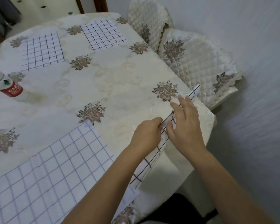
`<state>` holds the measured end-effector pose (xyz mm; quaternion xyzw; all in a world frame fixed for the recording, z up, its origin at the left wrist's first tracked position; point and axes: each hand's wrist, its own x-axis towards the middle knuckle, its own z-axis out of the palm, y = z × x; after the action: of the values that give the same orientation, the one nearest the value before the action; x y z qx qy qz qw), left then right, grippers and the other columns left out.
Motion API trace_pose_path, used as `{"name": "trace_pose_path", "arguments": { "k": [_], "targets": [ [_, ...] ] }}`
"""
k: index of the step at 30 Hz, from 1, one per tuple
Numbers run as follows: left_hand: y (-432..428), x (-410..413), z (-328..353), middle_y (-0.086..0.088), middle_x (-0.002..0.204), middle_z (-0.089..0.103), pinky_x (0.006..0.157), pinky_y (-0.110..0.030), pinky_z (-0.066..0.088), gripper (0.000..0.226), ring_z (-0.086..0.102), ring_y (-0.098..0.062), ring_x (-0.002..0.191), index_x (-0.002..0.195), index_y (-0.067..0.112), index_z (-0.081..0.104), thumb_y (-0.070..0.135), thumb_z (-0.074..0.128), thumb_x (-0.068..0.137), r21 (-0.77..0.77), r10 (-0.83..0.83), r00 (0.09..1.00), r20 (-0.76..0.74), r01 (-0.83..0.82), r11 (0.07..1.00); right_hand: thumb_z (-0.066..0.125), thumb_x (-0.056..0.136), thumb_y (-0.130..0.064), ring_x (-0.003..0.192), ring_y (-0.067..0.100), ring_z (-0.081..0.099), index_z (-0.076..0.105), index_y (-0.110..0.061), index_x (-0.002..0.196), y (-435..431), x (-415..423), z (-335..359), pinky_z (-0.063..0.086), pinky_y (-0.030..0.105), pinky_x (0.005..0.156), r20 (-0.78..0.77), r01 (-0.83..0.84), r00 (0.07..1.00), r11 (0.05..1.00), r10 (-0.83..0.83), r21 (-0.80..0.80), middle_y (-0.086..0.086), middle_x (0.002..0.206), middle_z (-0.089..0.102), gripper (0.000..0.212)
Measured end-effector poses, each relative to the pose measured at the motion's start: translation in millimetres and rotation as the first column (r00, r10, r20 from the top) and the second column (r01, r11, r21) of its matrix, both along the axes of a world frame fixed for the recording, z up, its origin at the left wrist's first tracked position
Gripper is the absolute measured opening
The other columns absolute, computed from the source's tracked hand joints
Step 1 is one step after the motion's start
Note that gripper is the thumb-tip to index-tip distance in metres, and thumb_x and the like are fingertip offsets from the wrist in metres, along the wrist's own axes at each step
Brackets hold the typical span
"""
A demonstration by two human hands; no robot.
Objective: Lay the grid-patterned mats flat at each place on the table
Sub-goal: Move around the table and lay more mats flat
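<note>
Three white mats with dark grid lines lie flat on the cream flowered tablecloth (120,75): one at the far left (42,52), one at the far middle (102,34), and a large one at the near left (44,172). A fourth grid mat (145,165) lies folded and rumpled along the table's right edge, its far corner (195,92) sticking up. My left hand (147,135) pinches this mat's edge with curled fingers. My right hand (186,120) lies on top of it with its fingers stretched out, the thumb pressing near the left hand.
A plastic bottle with a red label (10,89) lies on its side at the table's left edge. Two chairs with quilted cream covers (199,60) stand close against the far right side. A grey wall runs along the right.
</note>
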<state>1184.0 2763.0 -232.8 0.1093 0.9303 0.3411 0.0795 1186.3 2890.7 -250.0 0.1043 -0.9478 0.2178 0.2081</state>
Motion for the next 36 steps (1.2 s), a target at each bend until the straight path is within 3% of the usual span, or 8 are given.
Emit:
{"name": "trace_pose_path", "arguments": {
  "k": [4, 8, 13, 18, 21, 25, 29, 36],
  "targets": [
    [26, -32, 3, -0.001, 0.063, 0.046, 0.059, -0.034, 0.034, 0.017, 0.047, -0.026, 0.066, 0.077, 0.011, 0.044, 0.008, 0.043, 0.094, 0.135, 0.020, 1.000, 0.013, -0.021, 0.991, 0.041, 0.082, -0.023, 0.137, 0.030, 0.014, 0.026, -0.008, 0.137, 17, -10, -1, 0.023, 0.049, 0.109, 0.087, 0.035, 0.996, 0.991, -0.024, -0.127, 0.023, 0.147, 0.026, 0.059],
    [50, -73, 4, -0.008, 0.089, 0.063, 0.071, -0.030, 0.040, 0.020, 0.055, -0.022, 0.081, 0.101, 0.007, 0.061, 0.008, 0.043, 0.094, 0.333, 0.152, 0.986, 0.071, -0.167, 0.928, 0.039, 0.086, -0.027, 0.140, 0.030, 0.015, 0.024, 0.001, 0.141, 41, -41, -8, 0.018, 0.044, 0.113, 0.207, 0.053, 0.978, 0.978, -0.010, -0.204, 0.022, 0.149, 0.022, 0.064],
    [40, -115, -12, -0.003, 0.090, 0.064, 0.076, -0.030, 0.047, 0.020, 0.059, -0.017, 0.083, 0.096, 0.016, 0.062, 0.008, 0.044, 0.095, 0.618, 0.416, 0.852, 0.318, -0.519, 0.591, 0.039, 0.093, -0.032, 0.143, 0.023, 0.007, 0.018, -0.006, 0.145, 60, -99, -16, 0.006, 0.035, 0.117, 0.398, -0.053, 0.907, 0.975, 0.137, -0.215, 0.011, 0.154, 0.016, 0.062],
    [1, -134, -57, -0.009, 0.103, 0.062, 0.080, -0.033, 0.050, 0.017, 0.059, -0.022, 0.093, 0.098, 0.013, 0.059, 0.008, 0.043, 0.095, 0.523, 0.565, 0.592, 0.575, -0.797, 0.303, 0.034, 0.089, -0.042, 0.138, 0.036, 0.024, 0.037, -0.001, 0.138, 69, -142, -46, 0.022, 0.050, 0.111, 0.467, -0.207, 0.859, 0.976, 0.211, -0.059, 0.019, 0.146, 0.033, 0.064],
    [-16, -133, -86, -0.012, 0.100, 0.059, 0.076, -0.032, 0.048, 0.016, 0.056, -0.022, 0.088, 0.089, 0.014, 0.056, 0.009, 0.042, 0.095, 0.363, 0.641, 0.466, 0.610, -0.884, 0.297, 0.027, 0.084, -0.047, 0.135, 0.041, 0.028, 0.042, 0.001, 0.134, 69, -164, -75, 0.027, 0.055, 0.105, 0.556, -0.281, 0.802, 0.959, 0.217, 0.031, 0.024, 0.143, 0.036, 0.071],
    [-26, -129, -110, -0.013, 0.100, 0.058, 0.090, -0.044, 0.047, 0.014, 0.055, -0.025, 0.092, 0.094, 0.011, 0.055, 0.011, 0.041, 0.093, 0.236, 0.692, 0.353, 0.629, -0.936, 0.262, 0.040, 0.094, -0.036, 0.143, 0.032, 0.004, 0.024, -0.010, 0.144, 70, -185, -105, 0.016, 0.054, 0.111, 0.681, -0.311, 0.719, 0.941, 0.140, 0.136, 0.014, 0.155, 0.010, 0.059],
    [-28, -128, -113, -0.001, 0.074, 0.044, 0.060, -0.023, 0.034, 0.019, 0.041, -0.015, 0.069, 0.077, 0.012, 0.045, 0.007, 0.039, 0.094, 0.217, 0.799, 0.354, 0.486, -0.935, 0.282, 0.039, 0.095, -0.039, 0.143, 0.032, -0.007, 0.015, -0.014, 0.147, 76, -192, -115, 0.009, 0.051, 0.113, 0.682, -0.349, 0.719, 0.918, 0.135, 0.186, 0.013, 0.156, -0.001, 0.062],
    [-33, -122, -114, -0.008, 0.121, 0.054, 0.085, -0.031, 0.041, 0.039, 0.052, -0.022, 0.103, 0.134, 0.011, 0.037, 0.019, 0.043, 0.096, 0.046, 0.865, 0.428, 0.263, -0.901, 0.431, 0.034, 0.092, -0.048, 0.143, 0.031, -0.006, 0.009, -0.012, 0.148, 65, -203, -117, 0.004, 0.050, 0.113, 0.665, -0.381, 0.718, 0.915, 0.204, 0.131, 0.013, 0.156, 0.001, 0.071]
  ]
}}
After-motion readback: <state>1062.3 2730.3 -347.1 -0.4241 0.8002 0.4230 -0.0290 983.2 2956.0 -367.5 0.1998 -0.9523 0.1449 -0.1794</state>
